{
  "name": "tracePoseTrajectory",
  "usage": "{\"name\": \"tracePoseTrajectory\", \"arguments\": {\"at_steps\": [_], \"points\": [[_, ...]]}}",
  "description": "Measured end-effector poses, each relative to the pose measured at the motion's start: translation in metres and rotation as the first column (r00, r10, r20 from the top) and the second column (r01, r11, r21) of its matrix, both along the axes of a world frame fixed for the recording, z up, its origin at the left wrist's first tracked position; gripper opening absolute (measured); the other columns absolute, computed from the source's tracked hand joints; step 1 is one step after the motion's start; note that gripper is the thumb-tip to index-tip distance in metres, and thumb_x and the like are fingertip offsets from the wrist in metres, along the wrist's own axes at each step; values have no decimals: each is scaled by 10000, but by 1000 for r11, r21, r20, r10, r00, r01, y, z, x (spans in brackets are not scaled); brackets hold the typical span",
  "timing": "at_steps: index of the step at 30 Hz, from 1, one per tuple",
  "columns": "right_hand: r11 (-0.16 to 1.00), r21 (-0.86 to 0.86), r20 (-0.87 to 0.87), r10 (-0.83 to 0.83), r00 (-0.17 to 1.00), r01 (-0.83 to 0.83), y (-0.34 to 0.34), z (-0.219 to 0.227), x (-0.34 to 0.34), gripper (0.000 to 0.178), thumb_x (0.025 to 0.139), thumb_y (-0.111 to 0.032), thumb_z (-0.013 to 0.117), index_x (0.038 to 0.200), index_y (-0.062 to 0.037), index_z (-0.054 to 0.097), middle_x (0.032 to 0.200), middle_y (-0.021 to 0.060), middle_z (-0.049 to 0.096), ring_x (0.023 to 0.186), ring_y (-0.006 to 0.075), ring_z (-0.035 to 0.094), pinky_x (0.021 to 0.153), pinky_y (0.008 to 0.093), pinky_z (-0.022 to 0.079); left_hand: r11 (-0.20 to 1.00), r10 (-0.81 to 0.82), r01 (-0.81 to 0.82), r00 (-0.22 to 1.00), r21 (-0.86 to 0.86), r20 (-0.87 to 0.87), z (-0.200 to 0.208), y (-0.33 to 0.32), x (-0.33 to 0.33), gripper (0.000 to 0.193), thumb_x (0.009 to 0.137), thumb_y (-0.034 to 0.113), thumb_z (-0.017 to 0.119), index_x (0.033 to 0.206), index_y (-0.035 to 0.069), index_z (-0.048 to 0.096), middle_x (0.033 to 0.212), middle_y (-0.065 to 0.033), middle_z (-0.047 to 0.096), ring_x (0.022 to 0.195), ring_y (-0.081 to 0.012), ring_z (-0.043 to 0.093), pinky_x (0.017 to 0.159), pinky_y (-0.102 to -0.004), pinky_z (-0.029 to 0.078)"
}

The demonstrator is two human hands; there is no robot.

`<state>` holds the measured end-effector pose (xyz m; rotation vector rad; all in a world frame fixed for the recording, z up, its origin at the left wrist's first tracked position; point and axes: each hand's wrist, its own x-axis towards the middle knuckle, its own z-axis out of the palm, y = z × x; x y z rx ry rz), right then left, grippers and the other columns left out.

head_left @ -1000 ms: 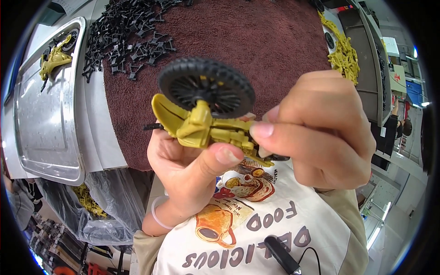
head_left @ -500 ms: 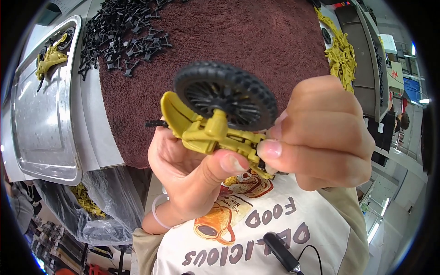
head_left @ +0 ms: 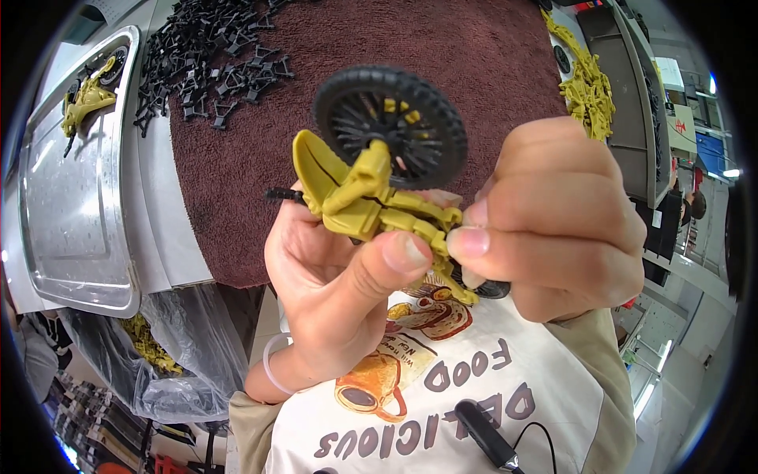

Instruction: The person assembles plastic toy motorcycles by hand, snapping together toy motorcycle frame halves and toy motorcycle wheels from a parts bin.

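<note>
A yellow toy motorcycle (head_left: 359, 213) is held tilted in front of my chest, above the near edge of the towel. Its large black spoked wheel (head_left: 391, 122) points up and away from me, and a second black wheel (head_left: 495, 290) shows partly below my right fingers. My left hand (head_left: 332, 292) is closed around the body, thumb pressed along the yellow frame and a black handlebar end sticking out at the left. Against the frame's right end, my right hand (head_left: 564, 221) is closed in a pinch; what lies between its fingertips is hidden.
A brown towel (head_left: 395, 31) covers the table, with a heap of small black parts (head_left: 205, 55) at far left. Another toy motorcycle (head_left: 88, 104) lies on a metal tray (head_left: 133, 205). Yellow parts (head_left: 588, 91) lie far right; a plastic bag (head_left: 197, 355) with yellow pieces hangs lower left.
The toy motorcycle has tipped, its large wheel rising and turning its spoked face more toward me. The second wheel has come into sight below my right fingers. Both hands keep their grip.
</note>
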<state>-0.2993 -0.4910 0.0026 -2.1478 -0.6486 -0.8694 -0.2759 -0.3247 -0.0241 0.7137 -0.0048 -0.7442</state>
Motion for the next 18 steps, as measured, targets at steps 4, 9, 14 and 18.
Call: {"name": "tracePoseTrajectory", "arguments": {"at_steps": [4, 9, 14, 18], "points": [[997, -74, 59, 37, 998, -33, -6, 3, 6, 154, 680, -106, 737, 805, -51, 666, 787, 72, 595, 599, 178, 546, 490, 281, 440, 999, 33, -33, 999, 17, 15, -1, 0, 0, 589, 822, 289, 737, 1225, -42, 462, 1040, -98, 621, 942, -166, 613, 888, -299, 456], [1000, -18, -57, 22, 998, -23, -7, 7, 6, 166, 670, -107, 748, 811, -60, 674, 784, 67, 592, 610, 178, 559, 502, 285, 454, 1000, -2, 3, 1000, 27, -5, -4, 2, 2, 603, 798, 296, 755, 1211, -36, 466, 1026, -115, 620, 932, -179, 612, 888, -307, 459], [996, -45, -278, 66, 958, -82, -14, 15, 2, 298, 706, -213, 788, 904, -22, 673, 864, 116, 603, 724, 215, 592, 618, 298, 488, 994, 84, -90, 992, 60, 94, -7, 1, 1, 630, 782, 267, 773, 1224, -43, 447, 1018, -126, 620, 951, -212, 625, 884, -338, 477], [972, 233, -509, 135, 850, -15, -14, 14, -8, 723, 583, -423, 863, 1055, 54, 594, 1003, 166, 576, 932, 216, 563, 809, 311, 458, 988, 152, -151, 986, -23, 67, -12, 3, -2, 599, 753, 103, 781, 1227, -43, 445, 1061, -149, 626, 951, -230, 642, 867, -364, 510]]}}
